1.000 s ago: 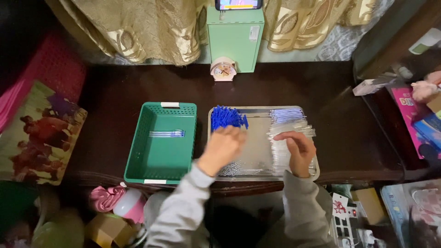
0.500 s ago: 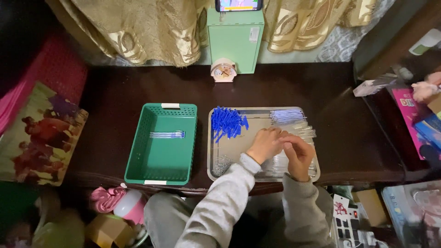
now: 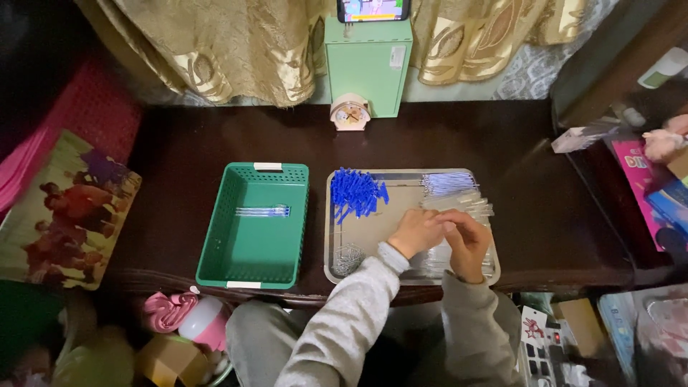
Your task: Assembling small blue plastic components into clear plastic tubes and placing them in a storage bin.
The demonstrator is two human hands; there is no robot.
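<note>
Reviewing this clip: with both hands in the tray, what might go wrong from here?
The left hand and right hand crowd together over clear pen barrels, so loose ones might scatter. The metal tray sits near the desk's front edge; a sleeve could nudge it, or the blue caps.

Dark wooden table (image 3: 502,143) spans centre frame. Green cabinet (image 3: 368,66) stands at top centre, a small clock (image 3: 350,113) just before it. Gold curtain (image 3: 229,43) hangs across the top. Pink crate (image 3: 86,107) at upper left.
</note>
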